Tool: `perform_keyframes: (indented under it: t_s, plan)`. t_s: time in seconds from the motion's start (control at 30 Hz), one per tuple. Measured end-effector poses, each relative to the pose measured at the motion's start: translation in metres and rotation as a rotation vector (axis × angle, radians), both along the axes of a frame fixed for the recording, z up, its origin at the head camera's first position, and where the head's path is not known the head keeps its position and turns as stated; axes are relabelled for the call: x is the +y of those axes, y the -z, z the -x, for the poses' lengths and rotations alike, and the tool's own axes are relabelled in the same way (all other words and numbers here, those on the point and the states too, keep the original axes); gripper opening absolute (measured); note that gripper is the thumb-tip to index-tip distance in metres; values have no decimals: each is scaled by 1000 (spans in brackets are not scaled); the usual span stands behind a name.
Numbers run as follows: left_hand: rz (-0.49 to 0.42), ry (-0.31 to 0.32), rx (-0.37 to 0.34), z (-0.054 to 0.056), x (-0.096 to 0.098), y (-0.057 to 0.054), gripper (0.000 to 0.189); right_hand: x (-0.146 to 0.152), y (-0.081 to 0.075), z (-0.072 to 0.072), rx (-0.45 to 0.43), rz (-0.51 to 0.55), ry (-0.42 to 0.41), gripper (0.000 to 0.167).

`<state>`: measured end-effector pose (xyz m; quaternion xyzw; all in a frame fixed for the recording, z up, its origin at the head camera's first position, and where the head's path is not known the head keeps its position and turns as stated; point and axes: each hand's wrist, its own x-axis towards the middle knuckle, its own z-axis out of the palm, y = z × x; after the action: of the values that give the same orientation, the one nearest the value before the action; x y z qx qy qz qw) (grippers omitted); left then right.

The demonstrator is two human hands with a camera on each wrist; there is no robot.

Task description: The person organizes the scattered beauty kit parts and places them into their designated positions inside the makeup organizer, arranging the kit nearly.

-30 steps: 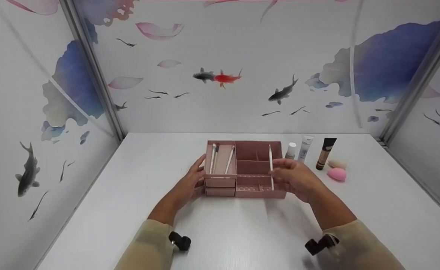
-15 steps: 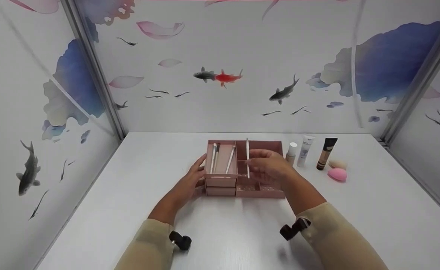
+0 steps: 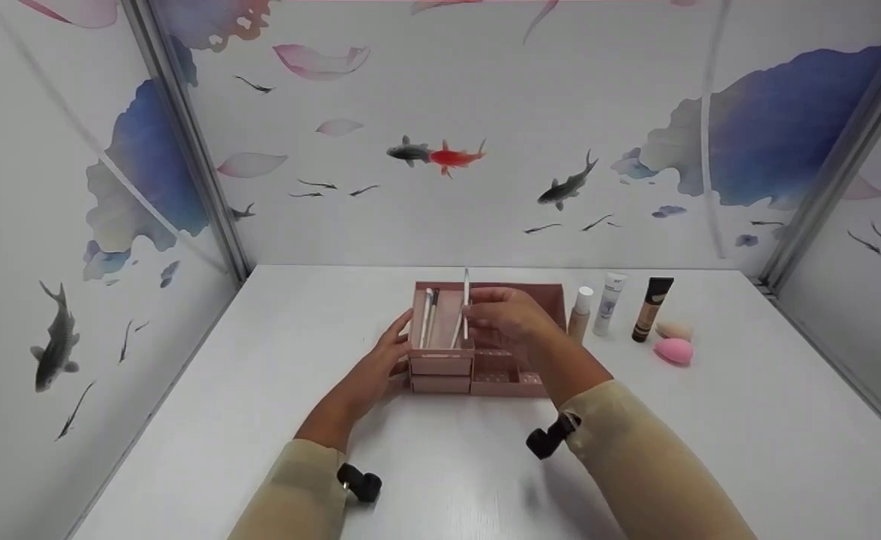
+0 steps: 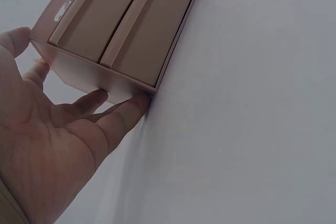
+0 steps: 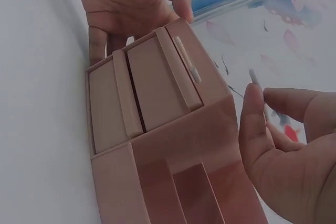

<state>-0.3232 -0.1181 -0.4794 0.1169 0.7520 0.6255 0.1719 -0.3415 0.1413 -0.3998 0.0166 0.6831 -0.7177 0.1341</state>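
A pink cosmetic organizer (image 3: 441,366) stands on the white table, with two drawers at its left and divided compartments at its right. My left hand (image 3: 371,371) touches its left side; the left wrist view shows the spread fingertips (image 4: 137,103) against that wall. Between thumb and fingers, my right hand (image 3: 511,324) pinches a slim white makeup brush (image 3: 466,279) upright over the right edge of the top tray. Several slim brushes (image 3: 427,319) lie in that tray. In the right wrist view the pinched brush (image 5: 254,76) shows only its tip above the fingers.
Right of the organizer stand a white-capped bottle (image 3: 580,311), a white tube (image 3: 609,304) and a black-capped foundation tube (image 3: 651,309). A pink makeup sponge (image 3: 674,351) and a beige sponge (image 3: 677,330) lie beside them. Printed panels enclose the table's back and sides.
My right hand has carried the brush leftward, from above the right compartments to the top tray's right edge. The left hand and the organizer have stayed in place.
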Motion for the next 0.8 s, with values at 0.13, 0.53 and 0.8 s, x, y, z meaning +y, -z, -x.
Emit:
perform_keyframes:
  t_s: [0.13, 0.53, 0.8]
  plan:
    - [3, -1, -1, -1, 0, 0, 56, -7, -1, 0, 13, -19, 0, 47]
    - [-25, 4, -12, 0, -1, 1, 56, -9, 2, 3, 26, 2, 9, 42]
    - [-43, 7, -15, 0, -1, 3, 55, -2, 5, 3, 35, 22, 14, 41]
